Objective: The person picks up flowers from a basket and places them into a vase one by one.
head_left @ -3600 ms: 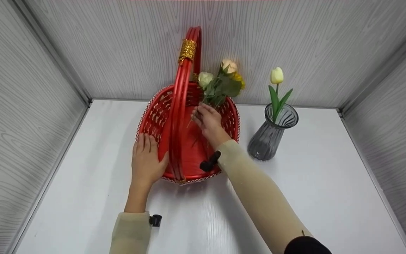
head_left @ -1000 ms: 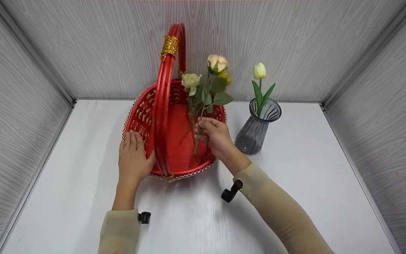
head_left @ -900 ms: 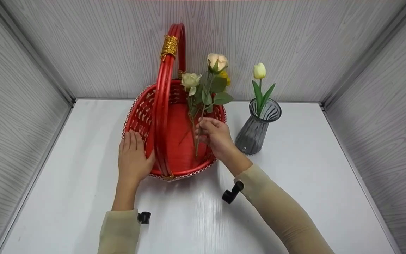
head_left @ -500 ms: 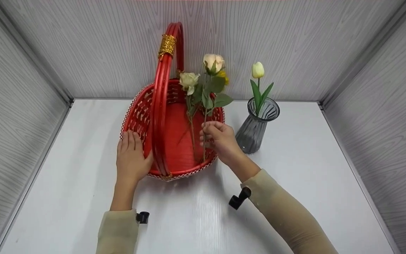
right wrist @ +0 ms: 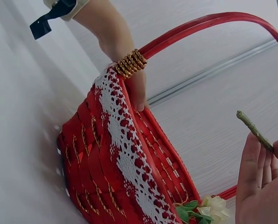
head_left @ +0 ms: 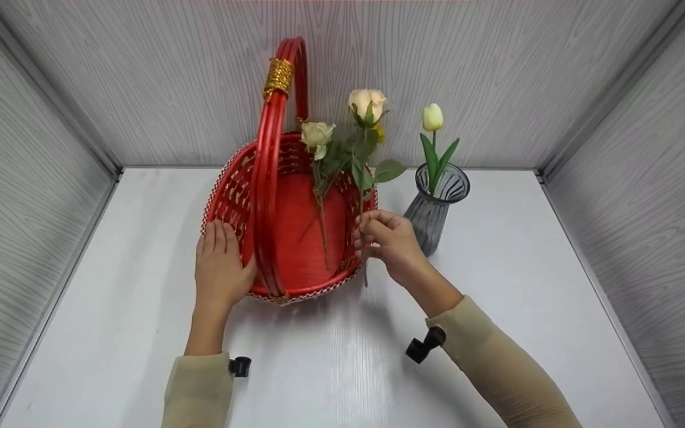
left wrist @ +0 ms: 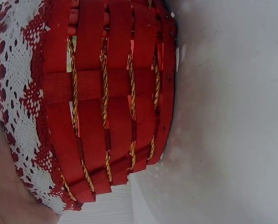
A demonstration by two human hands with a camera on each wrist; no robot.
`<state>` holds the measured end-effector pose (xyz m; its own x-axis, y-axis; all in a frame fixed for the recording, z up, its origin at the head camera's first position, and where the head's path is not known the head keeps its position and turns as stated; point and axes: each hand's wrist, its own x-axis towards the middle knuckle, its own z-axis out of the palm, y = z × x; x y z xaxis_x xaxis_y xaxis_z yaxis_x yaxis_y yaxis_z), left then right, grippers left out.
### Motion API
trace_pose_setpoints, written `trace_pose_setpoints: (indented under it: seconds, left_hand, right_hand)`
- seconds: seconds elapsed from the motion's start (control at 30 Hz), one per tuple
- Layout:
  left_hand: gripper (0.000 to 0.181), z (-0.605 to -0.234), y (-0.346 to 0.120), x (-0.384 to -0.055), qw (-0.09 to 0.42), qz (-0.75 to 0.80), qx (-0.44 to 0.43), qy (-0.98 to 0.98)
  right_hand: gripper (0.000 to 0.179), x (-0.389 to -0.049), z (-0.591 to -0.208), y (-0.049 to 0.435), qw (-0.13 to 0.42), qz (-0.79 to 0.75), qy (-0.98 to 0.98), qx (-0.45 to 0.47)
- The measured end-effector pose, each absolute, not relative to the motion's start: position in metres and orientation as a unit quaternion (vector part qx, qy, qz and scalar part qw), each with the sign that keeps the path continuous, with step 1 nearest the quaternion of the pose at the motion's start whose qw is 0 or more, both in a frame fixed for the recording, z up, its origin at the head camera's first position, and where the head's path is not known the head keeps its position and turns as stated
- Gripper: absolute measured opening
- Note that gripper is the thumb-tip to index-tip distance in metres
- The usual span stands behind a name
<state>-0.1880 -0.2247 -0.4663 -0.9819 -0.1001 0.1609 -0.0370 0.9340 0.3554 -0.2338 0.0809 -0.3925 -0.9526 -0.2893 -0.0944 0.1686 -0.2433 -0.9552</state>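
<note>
My right hand (head_left: pixel 393 244) pinches the stem of a peach rose (head_left: pixel 368 106) over the basket's right rim, its bloom upward. In the right wrist view the cut end of the stem (right wrist: pixel 253 128) sticks out past the fingers. The red woven basket (head_left: pixel 241 160) stands in the middle, with a tall handle and lace-trimmed rim. My left hand (head_left: pixel 220 267) rests on its left rim, fingers straight, thumb spread beside the handle. A cream rose (head_left: pixel 317 135) leans inside the basket. Behind the peach rose, a yellow flower (head_left: pixel 380 132) is mostly hidden.
To the right, a grey ribbed glass vase (head_left: pixel 431 217) holds one pale yellow tulip (head_left: pixel 432 117). The arched red handle (head_left: pixel 266 190) with gold binding rises over the basket. Grey wood-grain panels (head_left: pixel 467 59) enclose the white table (head_left: pixel 497 297) on three sides.
My right hand has drawn the peach rose right and toward me, apart from the cream rose, its stem now crossing the rim. My left hand has stayed on the basket.
</note>
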Motion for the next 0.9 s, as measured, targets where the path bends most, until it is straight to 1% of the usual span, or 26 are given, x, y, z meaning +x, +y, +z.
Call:
trace_pose_setpoints:
  seconds: [0.37, 0.77, 0.9]
  left_hand:
    - [0.078, -0.469, -0.226, -0.189, 0.092, -0.182, 0.033, -0.978]
    - [0.078, -0.468, -0.225, -0.187, 0.084, -0.180, 0.034, -0.979]
    - [0.078, -0.468, -0.225, -0.188, 0.084, -0.182, 0.033, -0.979]
  right_hand:
    - [0.011, -0.230, -0.396, 0.098, 0.079, -0.766, 0.634, -0.071]
    - [0.004, -0.225, -0.395, 0.122, 0.060, -0.765, 0.632, -0.107]
    - [0.005, -0.227, -0.392, 0.132, 0.056, -0.770, 0.626, -0.111]
